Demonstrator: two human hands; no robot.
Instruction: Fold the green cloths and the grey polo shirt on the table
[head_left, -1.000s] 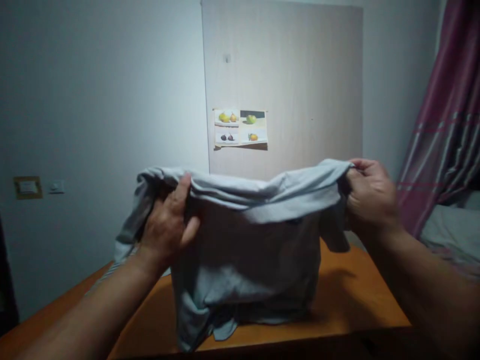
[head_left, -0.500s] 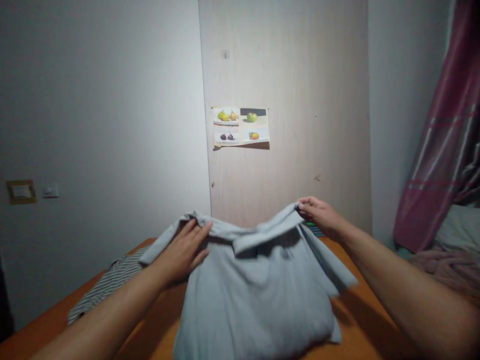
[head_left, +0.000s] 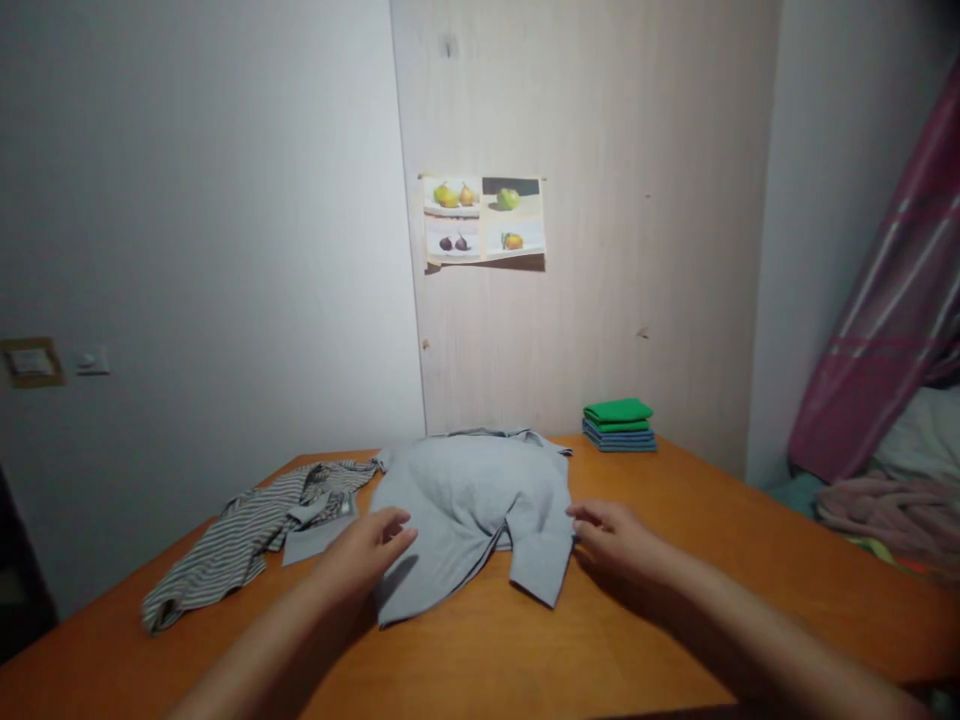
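A light grey shirt (head_left: pixel 465 490) lies rumpled on the orange-brown table (head_left: pixel 465 670), one short sleeve pointing toward me and its collar end at the far side. My left hand (head_left: pixel 371 545) hovers by the shirt's near left part, thumb and fingers apart, holding nothing. At the shirt's right edge is my right hand (head_left: pixel 611 530), its fingers loosely bent and apart; whether the fingertips touch the cloth is hard to tell. A striped shirt (head_left: pixel 240 535) lies crumpled to the left, beyond my left forearm.
A folded stack of green and blue cloths (head_left: pixel 619 425) sits at the table's far right. Behind the table is a pale panel with a fruit picture (head_left: pixel 484 220). A pink curtain (head_left: pixel 870 330) hangs at right, above a heap of bedding (head_left: pixel 892 515).
The grey shirt, held up by both hands before, now lies on the table. Both hands have let go and come lower and nearer. The folded stack has come into full view.
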